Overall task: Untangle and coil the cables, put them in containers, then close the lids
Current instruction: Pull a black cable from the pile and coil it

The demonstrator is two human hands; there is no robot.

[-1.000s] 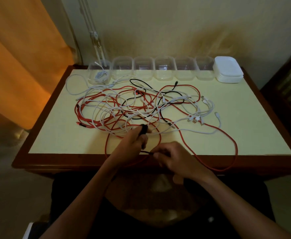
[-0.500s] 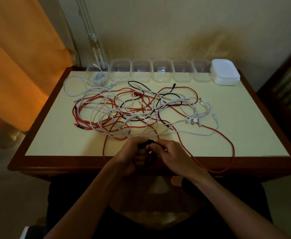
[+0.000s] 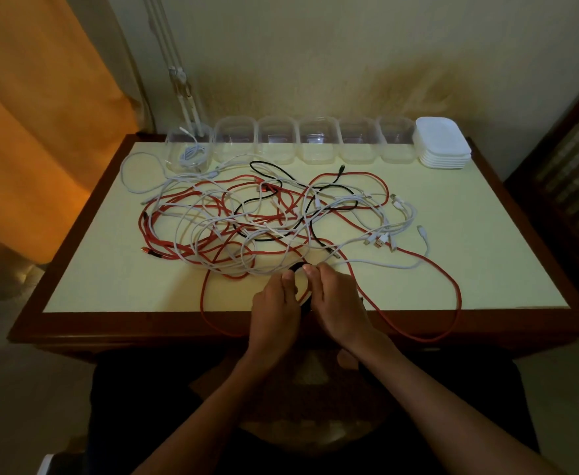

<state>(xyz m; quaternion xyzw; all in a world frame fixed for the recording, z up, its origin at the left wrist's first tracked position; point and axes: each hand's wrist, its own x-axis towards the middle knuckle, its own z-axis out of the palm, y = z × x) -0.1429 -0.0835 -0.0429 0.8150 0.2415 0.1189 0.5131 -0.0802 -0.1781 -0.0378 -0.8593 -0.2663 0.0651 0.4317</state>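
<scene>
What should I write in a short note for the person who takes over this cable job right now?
Left hand and right hand both grip a small black cable coil at the table's near edge.
The tangle of red, white and black cables lies mid-table.
Done: one white cable sits in the leftmost container, no lid on it.
Left: five containers hold no cable; the lids are stacked at the row's right end.

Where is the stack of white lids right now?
The stack of white lids sits at the table's far right corner, right beside the last clear container in the row.
</scene>
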